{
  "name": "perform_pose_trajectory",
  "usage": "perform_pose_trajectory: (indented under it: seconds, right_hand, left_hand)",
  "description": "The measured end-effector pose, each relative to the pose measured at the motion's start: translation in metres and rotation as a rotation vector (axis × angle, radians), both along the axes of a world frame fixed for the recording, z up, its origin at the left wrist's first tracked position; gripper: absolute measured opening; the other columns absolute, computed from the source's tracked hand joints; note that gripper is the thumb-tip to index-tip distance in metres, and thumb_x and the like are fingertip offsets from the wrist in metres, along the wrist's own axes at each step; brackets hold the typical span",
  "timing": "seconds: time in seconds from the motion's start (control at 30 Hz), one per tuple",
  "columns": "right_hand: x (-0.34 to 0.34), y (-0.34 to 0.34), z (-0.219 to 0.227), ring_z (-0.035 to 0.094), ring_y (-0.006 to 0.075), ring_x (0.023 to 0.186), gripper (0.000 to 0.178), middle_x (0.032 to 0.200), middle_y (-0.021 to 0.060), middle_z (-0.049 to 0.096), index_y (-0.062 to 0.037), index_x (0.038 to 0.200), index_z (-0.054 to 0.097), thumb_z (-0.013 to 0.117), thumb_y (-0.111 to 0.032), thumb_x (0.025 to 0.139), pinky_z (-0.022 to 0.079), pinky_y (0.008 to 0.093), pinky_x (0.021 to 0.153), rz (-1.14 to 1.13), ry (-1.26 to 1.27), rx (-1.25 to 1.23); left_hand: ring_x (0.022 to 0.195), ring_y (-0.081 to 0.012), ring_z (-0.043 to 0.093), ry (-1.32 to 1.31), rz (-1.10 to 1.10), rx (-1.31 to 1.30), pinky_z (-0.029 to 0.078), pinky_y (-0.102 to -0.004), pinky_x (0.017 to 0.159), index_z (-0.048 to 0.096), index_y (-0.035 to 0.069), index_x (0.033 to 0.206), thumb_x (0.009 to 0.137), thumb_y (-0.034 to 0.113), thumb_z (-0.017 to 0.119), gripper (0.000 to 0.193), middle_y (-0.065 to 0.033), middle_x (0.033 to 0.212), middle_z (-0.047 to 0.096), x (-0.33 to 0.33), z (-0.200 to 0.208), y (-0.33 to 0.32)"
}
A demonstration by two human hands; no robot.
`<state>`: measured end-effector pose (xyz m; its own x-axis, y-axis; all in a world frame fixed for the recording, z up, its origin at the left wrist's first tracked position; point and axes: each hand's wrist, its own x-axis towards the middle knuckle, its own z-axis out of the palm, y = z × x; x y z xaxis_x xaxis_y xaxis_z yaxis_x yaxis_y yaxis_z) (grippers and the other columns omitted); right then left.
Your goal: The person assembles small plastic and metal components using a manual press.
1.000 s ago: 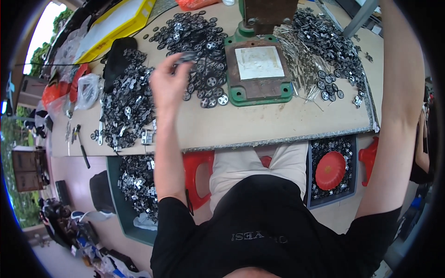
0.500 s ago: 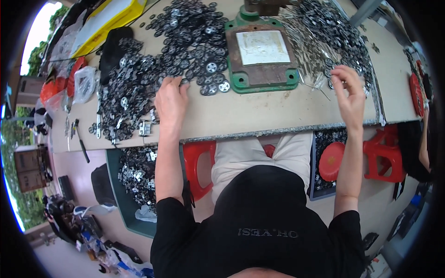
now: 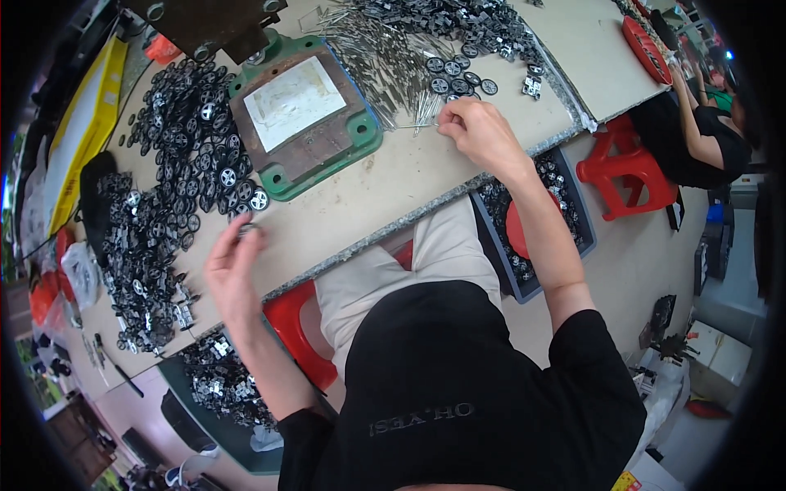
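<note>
My left hand [image 3: 235, 274] is raised over the front of the table, its fingers closed on a small black wheel [image 3: 246, 230]. To the right, my right hand [image 3: 485, 137] pinches the end of a thin metal rod [image 3: 416, 126], which lies level beside a heap of similar rods [image 3: 385, 69]. Between the hands stands a green and brown metal press base [image 3: 360, 146] with a white plate [image 3: 296, 102] on top. A pile of black wheels with silver spokes [image 3: 182, 123] spreads to its left. Several loose wheels [image 3: 458, 82] lie beyond my right hand.
Small black and silver parts [image 3: 139, 270] are heaped on the left, more [image 3: 479, 24] at the back. Bins of parts, one green [image 3: 184, 401], one grey [image 3: 532, 288], stand below the table edge. Red stools [image 3: 626, 168] and another person [image 3: 708, 135] are at the right.
The view has turned rightward. My left hand has come away from the pile with a wheel between its fingers. My right hand has closed on a rod at the heap.
</note>
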<state>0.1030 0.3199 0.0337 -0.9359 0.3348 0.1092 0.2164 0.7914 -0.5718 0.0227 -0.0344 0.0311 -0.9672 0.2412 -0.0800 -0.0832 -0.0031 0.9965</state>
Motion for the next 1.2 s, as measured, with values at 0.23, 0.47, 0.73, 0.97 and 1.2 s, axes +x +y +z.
perform_pose_trajectory:
  seconds: [0.23, 0.47, 0.73, 0.97, 1.2]
  right_hand:
    - [0.009, -0.026, 0.022, 0.058, 0.0169, 0.073, 0.015, 0.078, 0.0089, 0.058, 0.0002, 0.099, 0.056, 0.051, -0.003, 0.085, 0.045, 0.0317, 0.066, 0.110, 0.127, -0.241]
    - [0.021, -0.075, -0.003, 0.056, 0.0049, 0.064, 0.016, 0.081, 0.0056, 0.064, 0.0018, 0.100, 0.060, 0.056, -0.009, 0.090, 0.041, 0.0155, 0.049, 0.174, 0.151, -1.171]
    - [0.018, -0.087, -0.019, 0.055, 0.0046, 0.062, 0.014, 0.087, 0.0086, 0.067, 0.0006, 0.102, 0.060, 0.056, -0.005, 0.090, 0.039, 0.0150, 0.050, 0.177, 0.189, -1.245]
    - [0.023, -0.100, -0.020, 0.058, 0.0069, 0.063, 0.011, 0.083, 0.0074, 0.066, 0.0029, 0.095, 0.061, 0.059, -0.004, 0.086, 0.046, 0.0201, 0.053, 0.160, 0.367, -0.962]
    - [0.025, -0.099, -0.018, 0.063, 0.0084, 0.066, 0.009, 0.082, 0.0084, 0.068, 0.0030, 0.092, 0.062, 0.060, 0.002, 0.083, 0.049, 0.0208, 0.055, 0.262, 0.419, -0.443]
  left_hand:
    - [0.100, -0.0271, 0.061, -0.474, -0.265, 0.346, 0.053, -0.0311, 0.085, 0.051, -0.007, 0.119, 0.090, 0.004, 0.052, 0.030, -0.0161, 0.111, 0.059, 0.040, -0.008, 0.087]
    - [0.107, -0.0267, 0.057, -0.568, -0.324, 0.475, 0.050, -0.0329, 0.092, 0.043, -0.008, 0.126, 0.092, 0.002, 0.047, 0.036, -0.0173, 0.117, 0.056, 0.044, -0.013, 0.106]
    - [0.098, -0.0208, 0.061, -0.554, -0.319, 0.486, 0.050, -0.0357, 0.093, 0.046, -0.006, 0.125, 0.091, 0.002, 0.047, 0.034, -0.0161, 0.108, 0.060, 0.046, -0.015, 0.109]
    - [0.096, -0.0177, 0.061, -0.525, -0.359, 0.507, 0.049, -0.0363, 0.094, 0.046, -0.006, 0.125, 0.091, 0.002, 0.048, 0.035, -0.0140, 0.106, 0.061, 0.047, -0.021, 0.107]
    - [0.101, -0.0187, 0.059, -0.560, -0.362, 0.532, 0.049, -0.0322, 0.093, 0.044, -0.007, 0.126, 0.092, 0.001, 0.047, 0.035, -0.0151, 0.112, 0.058, 0.046, -0.022, 0.104]
